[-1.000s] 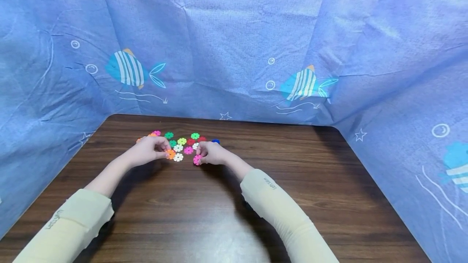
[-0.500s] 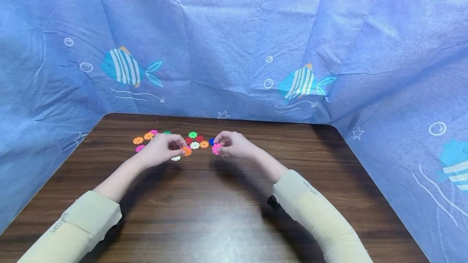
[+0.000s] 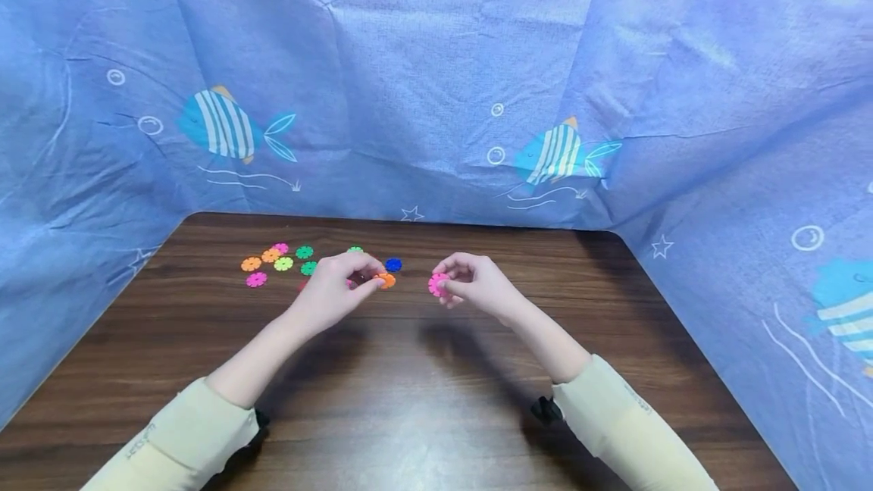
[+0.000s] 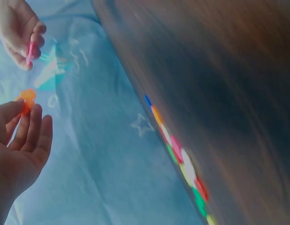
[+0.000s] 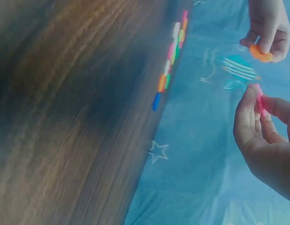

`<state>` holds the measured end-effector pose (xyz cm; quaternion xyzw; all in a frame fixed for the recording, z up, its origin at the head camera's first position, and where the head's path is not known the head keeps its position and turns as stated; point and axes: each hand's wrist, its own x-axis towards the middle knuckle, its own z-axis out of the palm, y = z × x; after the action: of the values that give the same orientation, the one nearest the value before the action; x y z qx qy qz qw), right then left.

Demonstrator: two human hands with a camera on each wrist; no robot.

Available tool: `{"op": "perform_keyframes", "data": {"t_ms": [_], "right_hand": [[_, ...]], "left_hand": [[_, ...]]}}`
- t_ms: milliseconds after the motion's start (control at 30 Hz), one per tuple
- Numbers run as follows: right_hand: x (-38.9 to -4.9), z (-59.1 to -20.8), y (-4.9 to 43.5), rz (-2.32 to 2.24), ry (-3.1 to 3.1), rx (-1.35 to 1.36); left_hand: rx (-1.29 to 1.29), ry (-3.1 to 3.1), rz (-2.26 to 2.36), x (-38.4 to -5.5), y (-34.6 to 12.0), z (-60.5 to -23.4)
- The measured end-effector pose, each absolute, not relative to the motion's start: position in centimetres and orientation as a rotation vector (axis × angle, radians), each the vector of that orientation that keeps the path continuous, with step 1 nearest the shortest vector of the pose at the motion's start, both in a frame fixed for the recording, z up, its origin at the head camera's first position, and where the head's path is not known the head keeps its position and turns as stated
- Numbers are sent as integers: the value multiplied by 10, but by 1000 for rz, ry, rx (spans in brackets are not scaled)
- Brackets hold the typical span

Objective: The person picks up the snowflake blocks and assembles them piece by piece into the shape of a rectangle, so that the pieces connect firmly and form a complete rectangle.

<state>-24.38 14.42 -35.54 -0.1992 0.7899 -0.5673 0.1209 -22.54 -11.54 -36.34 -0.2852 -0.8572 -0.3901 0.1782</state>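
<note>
Between thumb and fingertips, my left hand [image 3: 334, 290] pinches an orange snowflake disc [image 3: 387, 280], a notched plastic piece. My right hand [image 3: 486, 288] pinches a pink snowflake disc [image 3: 437, 285] by its edge. Both hands are raised over the table, facing each other with a gap between the two discs. The left wrist view has the orange disc [image 4: 26, 99] near the thumb tip and the pink disc [image 4: 30, 53] edge-on. In the right wrist view the pink disc [image 5: 260, 100] stands nearly upright, while the orange disc [image 5: 261, 53] lies flatter.
Several loose discs lie on the dark wooden table [image 3: 409, 400] behind and left of the hands, including a blue disc [image 3: 393, 265], an orange disc [image 3: 251, 264] and a pink disc [image 3: 256, 279]. My left hand covers some. A blue fish-print curtain [image 3: 423, 82] surrounds the table.
Both hands have moved right and come up from the table with their discs, the right hand farther than the left. More discs at the left have come into sight.
</note>
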Motion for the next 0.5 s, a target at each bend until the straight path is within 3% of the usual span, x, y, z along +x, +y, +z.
{"op": "perform_keyframes", "data": {"t_ms": [500], "right_hand": [[-215, -339, 153, -1923, 2293, -484]], "left_hand": [[-829, -2241, -1194, -211, -69, -361]]}}
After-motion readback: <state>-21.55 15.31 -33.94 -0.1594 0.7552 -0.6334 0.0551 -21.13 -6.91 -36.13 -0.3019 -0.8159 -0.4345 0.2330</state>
